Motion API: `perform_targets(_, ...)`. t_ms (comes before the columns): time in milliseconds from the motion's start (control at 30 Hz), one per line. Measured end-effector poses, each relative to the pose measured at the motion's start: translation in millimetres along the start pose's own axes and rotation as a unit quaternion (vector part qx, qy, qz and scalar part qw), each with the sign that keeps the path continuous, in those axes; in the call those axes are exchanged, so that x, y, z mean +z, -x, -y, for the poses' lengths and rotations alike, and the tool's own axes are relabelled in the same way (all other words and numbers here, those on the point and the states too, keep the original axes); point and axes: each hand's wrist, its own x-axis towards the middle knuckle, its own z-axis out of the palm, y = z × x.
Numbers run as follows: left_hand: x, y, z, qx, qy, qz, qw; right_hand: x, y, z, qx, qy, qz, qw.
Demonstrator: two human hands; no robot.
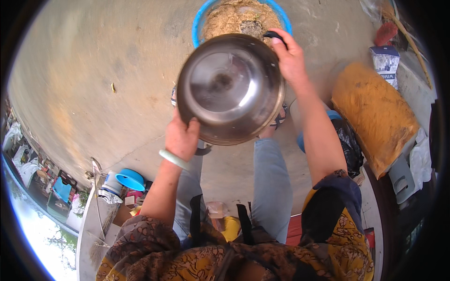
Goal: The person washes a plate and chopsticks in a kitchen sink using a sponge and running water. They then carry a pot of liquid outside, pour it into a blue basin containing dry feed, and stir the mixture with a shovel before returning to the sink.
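Note:
Between my hands is a wide stainless steel pot (225,87), turned so that its round base faces up towards me. My right hand (291,56) is closed around the black side handle (276,37) at its upper right. At the lower left my left hand (182,135), with a pale bangle above it, grips the pot's side near another black handle (203,151). Just beyond the pot, and partly covered by it, a blue plastic basin (195,30) stands on the floor. Brown, crumbly feed-like material (225,17) fills it, with a darker grey clump (251,28) on top. The pot's inside is hidden.
To my right lean a brown board (376,119) and a black plastic bag (348,144). A printed bag (385,65) is behind them. At the left are a small blue basin (130,179), a bucket (111,184) and a broom (98,251). Concrete floor (140,70) surrounds my feet.

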Motion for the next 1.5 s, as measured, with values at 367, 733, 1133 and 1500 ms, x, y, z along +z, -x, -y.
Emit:
perform_targets(367, 0.1, -5.4, -7.7, 0.113, -0.148, -0.087, 0.979, -3.5, 2.3, 15.0, 0.073, -0.15, -0.009, 0.986)
perform_targets(733, 13.7, -31.2, -0.2, -0.108, 0.067, 0.101, 0.987, -26.8, -9.3, 3.9, 0.059, -0.001, 0.049, 0.997)
perform_targets(1133, -69.9, -50.4, -86.4, -0.101, 0.098, 0.293, 0.946, -78.5, -56.0, 124.0, 0.148, -0.066, 0.105, 0.981)
perform_targets(1500, 20.7, -91.8, -7.7, -0.288, 0.16, 0.403, 0.854, -78.9, -17.7, 1.6, 0.29, 0.099, 0.063, 0.95)
